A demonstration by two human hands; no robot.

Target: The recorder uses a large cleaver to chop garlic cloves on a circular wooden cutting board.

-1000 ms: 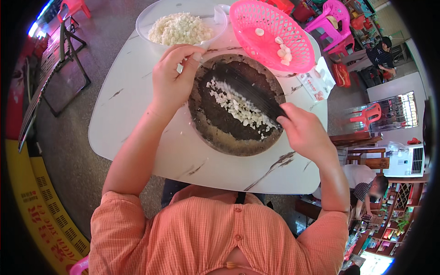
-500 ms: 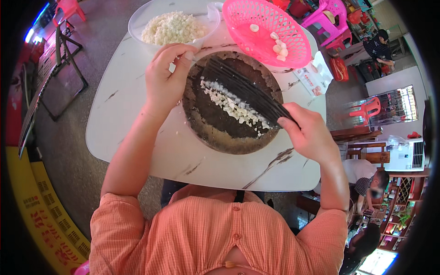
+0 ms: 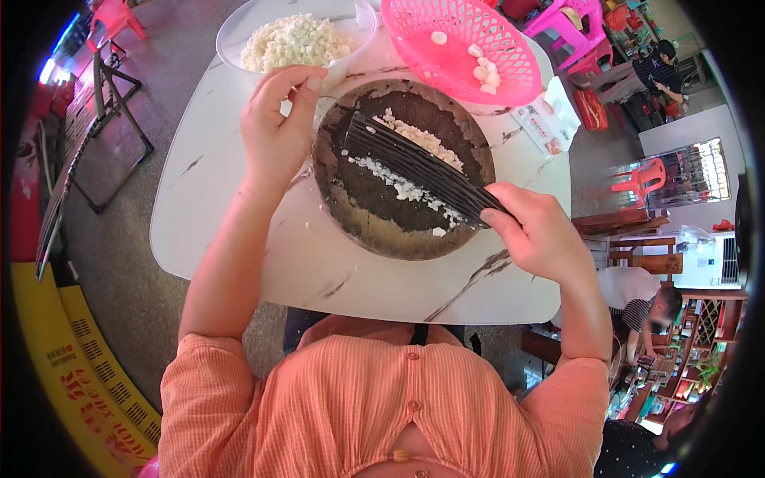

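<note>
My right hand (image 3: 535,235) grips the lower right end of a dark, striped, knife-like blade (image 3: 414,163), which lies slantwise over a round wooden chopping board (image 3: 382,239). Chopped white pieces that look like garlic (image 3: 422,139) lie along the blade's far side. A thinner line of chopped bits (image 3: 406,190) runs along its near side. Above the board's left edge, my left hand (image 3: 275,131) is raised with thumb and forefinger closed in a pinch; nothing shows between them. Its fingertips are close to a clear bowl (image 3: 223,52) heaped with chopped white pieces (image 3: 295,44).
A pink plastic basket (image 3: 414,48) holding several whole white cloves (image 3: 484,72) stands beyond the board. To its right is a white printed packet (image 3: 550,119). All rest on a white marbled table (image 3: 207,215). People and chairs are at the right, a folding frame (image 3: 103,119) at the left.
The blade has shifted toward the near left over the chopped pieces, uncovering a strip on its far side. My left hand has moved slightly left, still pinched.
</note>
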